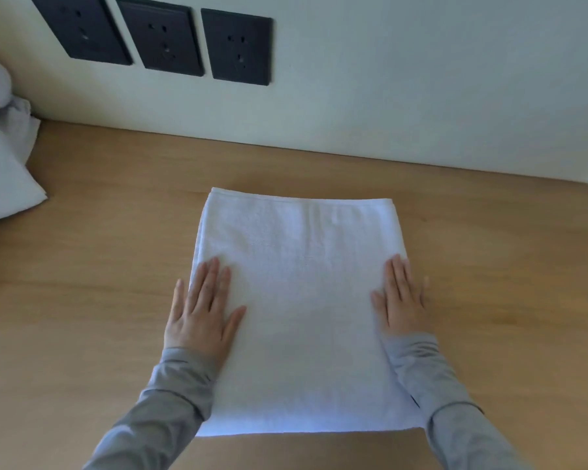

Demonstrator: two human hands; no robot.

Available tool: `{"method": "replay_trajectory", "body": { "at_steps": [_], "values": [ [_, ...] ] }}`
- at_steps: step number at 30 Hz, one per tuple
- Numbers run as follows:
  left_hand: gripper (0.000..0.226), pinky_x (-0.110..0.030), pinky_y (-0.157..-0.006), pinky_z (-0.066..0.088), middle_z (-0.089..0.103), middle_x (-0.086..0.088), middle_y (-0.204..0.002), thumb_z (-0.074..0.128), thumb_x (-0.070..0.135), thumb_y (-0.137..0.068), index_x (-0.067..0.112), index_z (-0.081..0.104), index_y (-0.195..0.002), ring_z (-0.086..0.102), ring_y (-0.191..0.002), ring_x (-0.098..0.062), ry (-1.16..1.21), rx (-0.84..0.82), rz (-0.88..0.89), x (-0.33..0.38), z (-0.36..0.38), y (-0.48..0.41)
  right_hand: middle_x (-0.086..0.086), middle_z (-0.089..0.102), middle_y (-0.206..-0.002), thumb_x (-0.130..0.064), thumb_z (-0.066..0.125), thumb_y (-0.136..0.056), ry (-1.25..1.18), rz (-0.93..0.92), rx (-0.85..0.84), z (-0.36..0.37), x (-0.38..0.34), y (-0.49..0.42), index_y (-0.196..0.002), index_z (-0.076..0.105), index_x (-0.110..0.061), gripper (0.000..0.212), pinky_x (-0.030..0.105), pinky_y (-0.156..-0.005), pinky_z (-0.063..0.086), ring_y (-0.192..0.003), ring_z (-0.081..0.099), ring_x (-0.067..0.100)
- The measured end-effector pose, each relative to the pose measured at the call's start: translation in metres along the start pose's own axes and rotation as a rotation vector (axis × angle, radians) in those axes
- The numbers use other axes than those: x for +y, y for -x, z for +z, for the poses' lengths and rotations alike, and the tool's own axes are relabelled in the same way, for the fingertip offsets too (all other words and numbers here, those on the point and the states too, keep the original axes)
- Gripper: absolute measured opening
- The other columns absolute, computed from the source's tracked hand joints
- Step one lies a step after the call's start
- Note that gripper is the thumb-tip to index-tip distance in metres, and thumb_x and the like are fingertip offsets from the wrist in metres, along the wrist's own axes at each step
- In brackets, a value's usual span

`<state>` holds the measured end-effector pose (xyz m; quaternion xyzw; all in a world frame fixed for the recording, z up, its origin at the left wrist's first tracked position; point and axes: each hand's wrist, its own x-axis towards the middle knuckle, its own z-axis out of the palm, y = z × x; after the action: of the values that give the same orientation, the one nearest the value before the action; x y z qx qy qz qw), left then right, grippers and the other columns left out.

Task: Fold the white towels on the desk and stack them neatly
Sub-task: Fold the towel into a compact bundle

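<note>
A white towel [299, 300] lies flat on the wooden desk [99, 266], folded into a tall rectangle with its far hem towards the wall. My left hand [202, 308] presses flat on the towel's left edge, fingers straight and together. On the right edge my right hand [401, 296] lies flat the same way. Both wrists are in grey sleeves. More white towels [0, 147] are heaped at the far left of the desk, partly cut off by the frame.
A pale wall [421, 79] rises behind the desk. Three black wall sockets [163, 39] sit on it at the upper left. Bare wood shows to the left and right of the towel.
</note>
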<state>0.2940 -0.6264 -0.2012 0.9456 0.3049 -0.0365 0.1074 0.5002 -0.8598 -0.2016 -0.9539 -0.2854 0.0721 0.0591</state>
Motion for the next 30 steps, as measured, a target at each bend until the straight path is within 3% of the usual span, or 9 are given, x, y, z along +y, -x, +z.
{"method": "replay_trajectory", "body": {
  "at_steps": [2,5,9,12,15,18,24,28,30],
  "values": [
    [0.073,-0.043,-0.114,0.011,0.029,-0.012,-0.150,0.010,0.053,-0.093,0.005,0.031,-0.143,0.022,-0.140,-0.027,0.036,0.066,0.013,0.020,-0.004,-0.014,0.007,0.010,-0.156,-0.045,0.004,-0.087,-0.028,0.007,0.030,-0.005,-0.018,-0.013,-0.146,0.019,-0.004,0.074,0.043,-0.117,-0.003,-0.144,0.001,0.021],
    [0.063,-0.043,-0.116,0.012,0.023,-0.011,-0.153,0.019,0.044,-0.093,0.008,0.027,-0.144,0.019,-0.141,-0.028,0.013,0.097,0.140,0.061,-0.006,-0.049,0.004,0.002,-0.158,-0.037,0.007,-0.093,-0.026,-0.180,-0.030,-0.002,-0.066,-0.042,-0.149,0.010,-0.008,0.063,0.038,-0.116,-0.010,-0.142,-0.012,0.015],
    [0.060,-0.037,-0.115,-0.009,-0.007,0.001,-0.157,0.012,0.045,-0.096,0.019,-0.003,-0.148,-0.008,-0.144,-0.016,-0.085,-0.007,0.181,0.079,0.008,-0.100,-0.002,-0.006,-0.159,-0.032,0.024,-0.101,0.088,-0.346,-0.132,0.019,-0.099,-0.079,-0.151,0.001,-0.017,0.057,0.039,-0.116,-0.012,-0.146,-0.011,0.013],
    [0.063,-0.035,-0.115,-0.008,-0.007,0.006,-0.157,0.018,0.052,-0.094,0.027,-0.003,-0.148,-0.007,-0.144,-0.011,-0.082,0.003,0.153,0.039,0.011,-0.119,-0.006,-0.002,-0.159,-0.035,0.027,-0.100,0.043,-0.252,-0.073,0.016,-0.062,-0.097,-0.151,0.005,-0.019,0.057,0.037,-0.116,-0.009,-0.146,-0.005,0.009],
    [0.067,-0.035,-0.117,-0.001,0.001,0.004,-0.158,0.019,0.053,-0.092,0.022,0.005,-0.149,-0.001,-0.144,-0.011,0.000,0.092,0.019,0.003,0.009,-0.120,-0.001,0.003,-0.159,-0.032,0.029,-0.101,0.013,-0.091,0.002,0.009,-0.009,-0.099,-0.150,0.010,-0.014,0.056,0.037,-0.119,0.002,-0.147,0.000,0.013],
    [0.069,-0.035,-0.118,0.001,0.005,0.004,-0.158,0.023,0.052,-0.092,0.017,0.008,-0.150,0.001,-0.144,-0.010,0.067,0.105,-0.045,0.000,0.010,-0.120,0.000,0.005,-0.159,-0.032,0.027,-0.100,-0.085,-0.081,-0.021,0.008,0.008,-0.095,-0.150,0.012,-0.012,0.056,0.039,-0.119,0.009,-0.147,0.001,0.020],
    [0.072,-0.040,-0.117,-0.008,-0.006,-0.001,-0.158,0.020,0.053,-0.093,0.013,-0.001,-0.149,-0.008,-0.144,-0.015,-0.025,0.015,-0.016,0.006,-0.005,-0.113,-0.004,-0.012,-0.158,-0.039,0.020,-0.101,0.165,-0.015,-0.097,0.000,0.001,-0.092,-0.150,-0.005,-0.017,0.059,0.045,-0.116,-0.013,-0.145,-0.015,0.020],
    [0.076,-0.038,-0.117,-0.010,-0.019,-0.002,-0.154,-0.011,0.062,-0.083,0.016,-0.018,-0.144,-0.015,-0.143,-0.019,-0.042,-0.030,0.072,0.031,-0.016,-0.044,0.001,-0.008,-0.157,-0.043,0.013,-0.099,0.063,-0.226,-0.066,-0.017,-0.026,-0.024,-0.148,-0.001,-0.011,0.060,0.042,-0.117,-0.012,-0.145,-0.009,0.022],
    [0.077,-0.039,-0.118,-0.001,-0.005,-0.005,-0.156,-0.005,0.061,-0.087,0.013,-0.002,-0.147,-0.003,-0.144,-0.023,0.031,-0.062,0.155,0.048,-0.014,0.009,0.006,0.010,-0.157,-0.045,0.009,-0.099,0.008,-0.354,-0.096,-0.018,-0.039,0.028,-0.149,0.013,-0.007,0.063,0.045,-0.116,0.004,-0.145,0.008,0.029]
  ]
}}
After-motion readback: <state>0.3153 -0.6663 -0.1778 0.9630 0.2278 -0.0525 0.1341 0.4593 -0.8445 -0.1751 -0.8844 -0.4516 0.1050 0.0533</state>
